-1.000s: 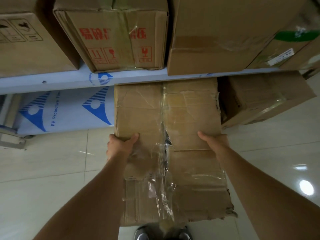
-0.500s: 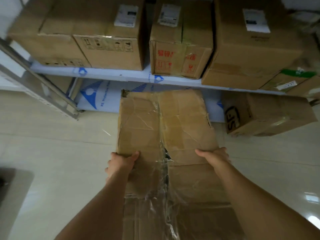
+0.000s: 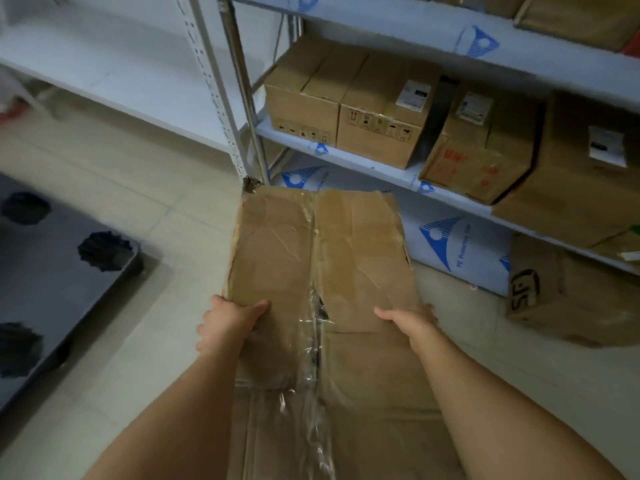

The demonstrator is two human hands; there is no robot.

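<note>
A worn, flattened cardboard box [image 3: 311, 258] with torn clear tape down its middle seam is held out in front of me above the tiled floor. My left hand [image 3: 228, 323] grips its left edge, thumb on top and fingers underneath. My right hand [image 3: 408, 320] grips the right edge the same way. The box's near end runs down between my forearms and out of view.
A metal shelf rack [image 3: 239, 109] stands ahead with several cardboard boxes [image 3: 377, 126] on its low shelf [image 3: 367, 161]. Another box [image 3: 568, 306] lies on the floor at right. A black pallet [image 3: 55, 271] lies at left. White shelving [image 3: 114, 81] stands far left.
The view has swung left and pulled back from the shelf, carrying the flattened box with it. The black pallet and white shelving came into view. Both grips are unchanged.
</note>
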